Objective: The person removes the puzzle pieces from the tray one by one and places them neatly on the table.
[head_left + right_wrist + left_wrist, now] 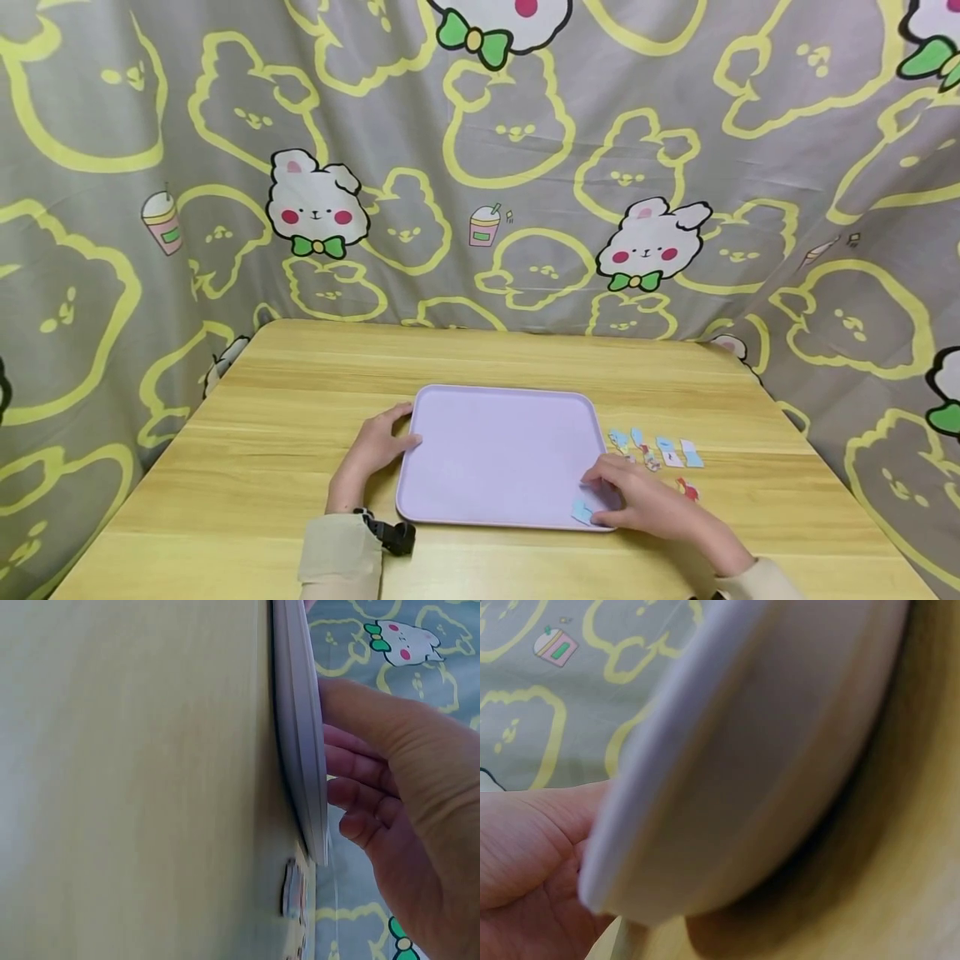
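A shallow light-purple tray [495, 454] lies on the wooden table. My left hand [377, 443] holds its left edge, the thumb over the rim and the fingers along the outer side. The wrist view shows part of that left hand [532, 862] behind the tray wall [735, 772]. At the tray's near right corner, my right hand [645, 500] has thumb and fingers bent around a light-blue puzzle piece [581, 510], which the hand partly covers. The right wrist view has the right hand [412, 802] above the tray's rim [304, 735]; the piece is hidden there.
Several small colourful puzzle pieces [691, 454] lie on the table [300, 375] right of the tray. A red piece [687, 489] sits nearer, partly behind the right hand. A patterned grey curtain [420, 275] hangs around the table's back and sides.
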Tool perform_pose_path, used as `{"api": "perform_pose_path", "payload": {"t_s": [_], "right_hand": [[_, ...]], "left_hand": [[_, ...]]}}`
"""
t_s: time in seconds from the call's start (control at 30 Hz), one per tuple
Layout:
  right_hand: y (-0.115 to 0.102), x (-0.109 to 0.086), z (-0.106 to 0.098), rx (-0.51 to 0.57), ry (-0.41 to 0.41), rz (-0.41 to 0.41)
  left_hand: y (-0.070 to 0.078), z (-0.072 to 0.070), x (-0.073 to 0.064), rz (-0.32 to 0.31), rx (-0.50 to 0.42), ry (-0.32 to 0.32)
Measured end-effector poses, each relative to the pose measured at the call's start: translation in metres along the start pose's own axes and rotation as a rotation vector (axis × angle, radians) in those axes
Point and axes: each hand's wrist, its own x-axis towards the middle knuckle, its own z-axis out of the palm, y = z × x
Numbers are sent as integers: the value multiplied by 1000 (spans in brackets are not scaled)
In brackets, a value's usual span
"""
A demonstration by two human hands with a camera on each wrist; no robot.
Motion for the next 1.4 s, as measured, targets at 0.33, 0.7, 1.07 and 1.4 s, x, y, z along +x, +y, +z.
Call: {"api": "perform_pose_path", "payload": {"t_s": [0.33,0.7,1.07,1.4], "right_hand": [[-2,12,7,65,-34,-99],[1,14,13,121,-9,-102],[4,12,18,282,210,-157],[11,7,17,297,241,-111]], "left_hand": [[2,0,1,6,9,1],[3,1,0,4,8,0],[4,2,-1,-8,-1,4],[2,1,-1,-13,3,6]]}}
